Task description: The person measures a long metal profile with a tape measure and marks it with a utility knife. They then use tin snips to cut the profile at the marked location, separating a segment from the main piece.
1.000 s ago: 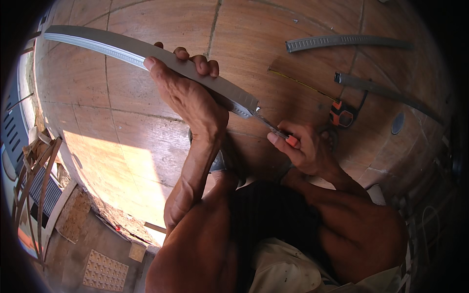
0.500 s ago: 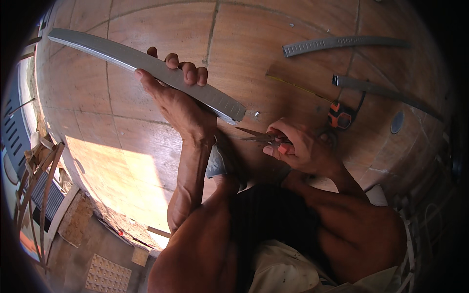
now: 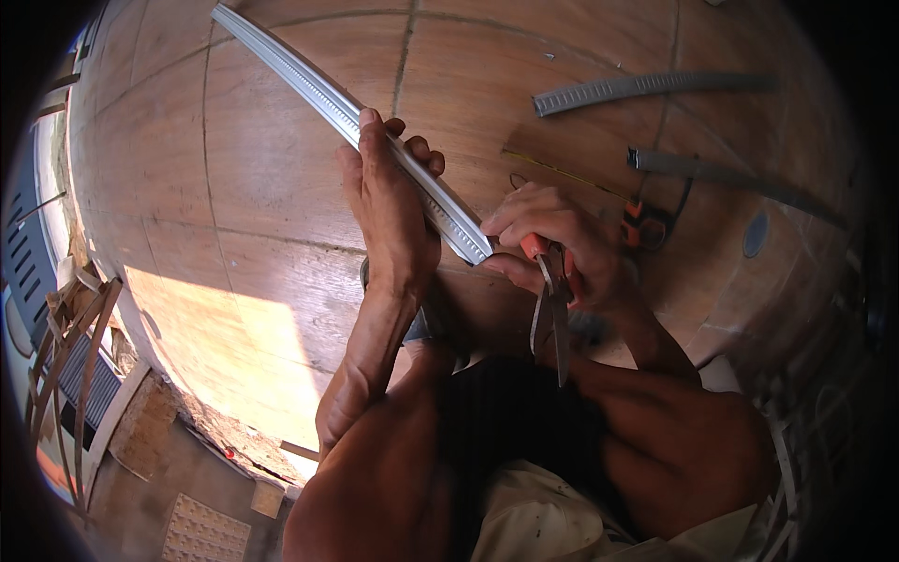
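A long silver metal channel (image 3: 309, 84) slants across the upper middle, its near end low and to the right. My left hand (image 3: 389, 192) is wrapped round the channel, thumb along its top and fingertips showing on the far side. At the near end, the thumb and forefinger of my right hand (image 3: 552, 229) touch the cut edge. Snips (image 3: 552, 304) with orange-red handles hang from that same hand, blades pointing down toward my lap and slightly apart. Part of the handles is hidden by the palm and fingers.
On the tiled floor (image 3: 281, 178) to the right lie a ribbed grey metal strip (image 3: 646, 89), another grey strip (image 3: 740, 178) and an orange-and-black tape measure (image 3: 644, 225) with its yellow blade out. Wooden sticks (image 3: 75, 347) stand at the left by the floor's edge.
The channel has rolled over to show its open ribbed side and swung steeper. My right hand has turned the snips' blades from pointing left to pointing down and moved its fingers to the channel's end.
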The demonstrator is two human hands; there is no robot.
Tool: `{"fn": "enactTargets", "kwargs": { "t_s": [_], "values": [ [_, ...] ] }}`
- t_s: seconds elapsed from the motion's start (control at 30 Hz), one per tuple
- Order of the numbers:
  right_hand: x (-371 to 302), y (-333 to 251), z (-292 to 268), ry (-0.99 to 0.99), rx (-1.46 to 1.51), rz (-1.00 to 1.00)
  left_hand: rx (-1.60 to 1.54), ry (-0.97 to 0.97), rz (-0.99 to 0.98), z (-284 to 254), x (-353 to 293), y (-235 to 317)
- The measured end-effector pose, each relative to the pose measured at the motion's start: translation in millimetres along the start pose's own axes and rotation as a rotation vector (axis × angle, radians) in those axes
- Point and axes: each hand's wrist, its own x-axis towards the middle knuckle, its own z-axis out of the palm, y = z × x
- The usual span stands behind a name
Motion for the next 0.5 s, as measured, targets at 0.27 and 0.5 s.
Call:
{"fn": "enactTargets", "kwargs": {
  "t_s": [0.27, 0.5],
  "values": [
    [-8.3, -2.2, 5.4, 0.051, 0.127, 0.167, 0.022, -0.052, -0.039, -2.5, -0.3, -2.4],
    [-10.9, 1.6, -2.8, 0.068, 0.094, 0.224, -0.017, -0.111, -0.053, -2.6, -0.1, 0.9]
  ]
}}
